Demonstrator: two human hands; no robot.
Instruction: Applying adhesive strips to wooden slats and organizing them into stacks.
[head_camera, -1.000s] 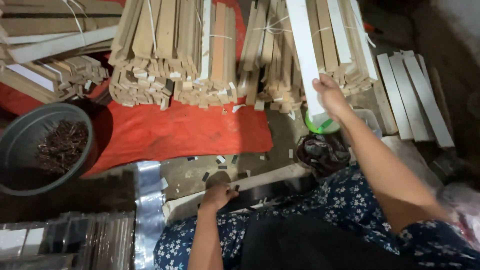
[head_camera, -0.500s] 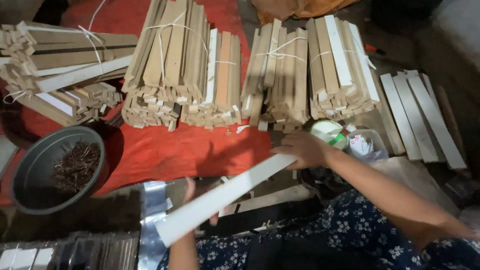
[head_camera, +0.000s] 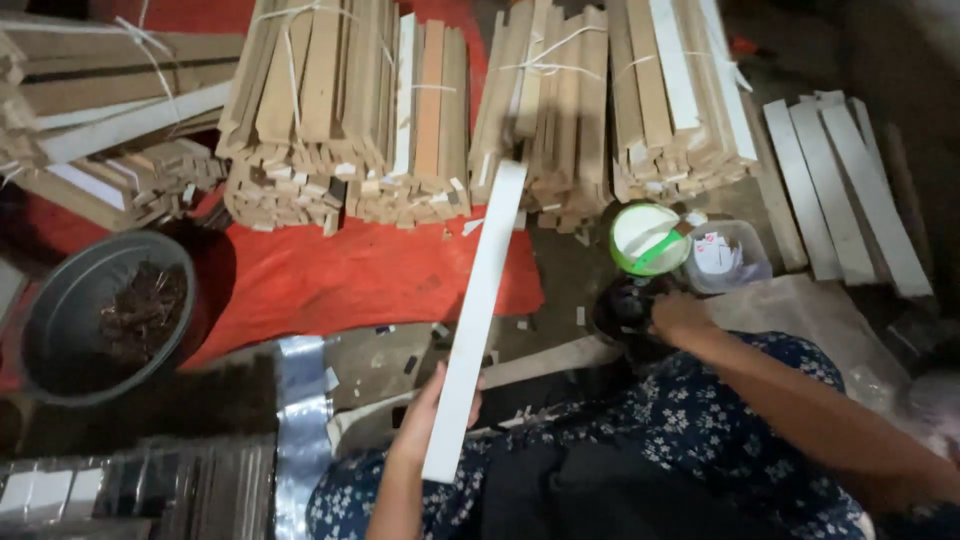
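My left hand (head_camera: 432, 413) grips a long white flat strip (head_camera: 479, 306) near its lower end; the strip points away from me toward the tied bundles of wooden strips (head_camera: 540, 105). Lower right, my right hand (head_camera: 678, 315) reaches into a dark round container (head_camera: 620, 310), fingers partly hidden, so what it touches is unclear. Just beyond that hand stand a green-and-white round tub (head_camera: 645, 238) and a clear plastic box (head_camera: 725, 258).
A red cloth (head_camera: 350, 280) lies under more bundles (head_camera: 340, 120) at the back. A grey bowl of dark bits (head_camera: 100, 315) sits at left. Loose white strips (head_camera: 840, 180) lie at right. Shiny silver strips (head_camera: 150, 490) lie at lower left.
The white strip went from my right hand at the bundles down to my left hand, swinging from slanted to nearly upright. My right hand let go and moved to the dark container.
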